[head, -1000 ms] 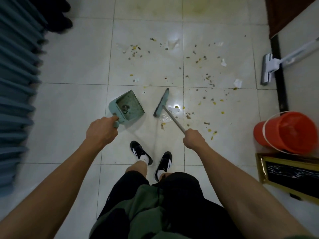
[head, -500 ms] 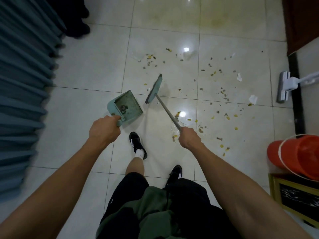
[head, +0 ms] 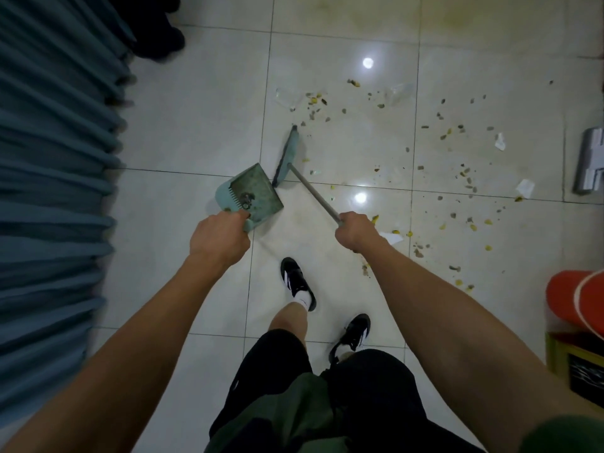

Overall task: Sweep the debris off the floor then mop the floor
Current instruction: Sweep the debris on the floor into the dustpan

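The left hand is closed around the handle of a pale green dustpan, which lies just ahead of it with its open mouth toward the broom. A few dark bits sit inside the pan near its comb-like teeth. The right hand is closed around the grey handle of a broom; the handle runs up and to the left from the fist to the green broom head, which stands just beside the front corner of the dustpan, so close that contact cannot be told.

The debris is scattered over the white tiled floor, mostly ahead of and to the right of the right hand: small brown and yellow crumbs and a few scraps of white paper. Some crumbs lie just past the far end of the broom head, others near the right wrist, and none to the left of the dustpan.

At the right edge, a grey mop head lies on the floor, well apart from both hands. Below it an orange bucket is cut off by the frame. A blue pleated curtain fills the left side. The person's two black shoes with white stripes stand on the tiles below the hands, the left shoe set ahead of the right shoe.
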The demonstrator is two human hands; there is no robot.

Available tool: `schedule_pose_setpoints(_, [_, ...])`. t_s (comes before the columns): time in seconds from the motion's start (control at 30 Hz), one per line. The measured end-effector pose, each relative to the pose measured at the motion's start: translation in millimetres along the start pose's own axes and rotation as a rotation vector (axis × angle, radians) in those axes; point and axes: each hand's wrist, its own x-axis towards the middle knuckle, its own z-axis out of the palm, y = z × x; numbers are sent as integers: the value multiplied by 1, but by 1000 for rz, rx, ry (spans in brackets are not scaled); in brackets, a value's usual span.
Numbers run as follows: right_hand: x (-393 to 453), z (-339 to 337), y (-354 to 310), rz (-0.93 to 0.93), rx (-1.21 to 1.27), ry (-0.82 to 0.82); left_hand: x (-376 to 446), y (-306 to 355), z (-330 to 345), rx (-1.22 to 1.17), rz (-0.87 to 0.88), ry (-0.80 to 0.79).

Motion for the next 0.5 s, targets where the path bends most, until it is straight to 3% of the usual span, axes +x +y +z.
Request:
schedule_pose_setpoints(0.27, [-15, 10, 30, 101, -95, -22, 10, 15, 0, -11, 88, -9])
schedule_pose_setpoints(0.5, [-58, 21, 100, 201, -94, -15, -10, 62, 12, 46, 174, -12])
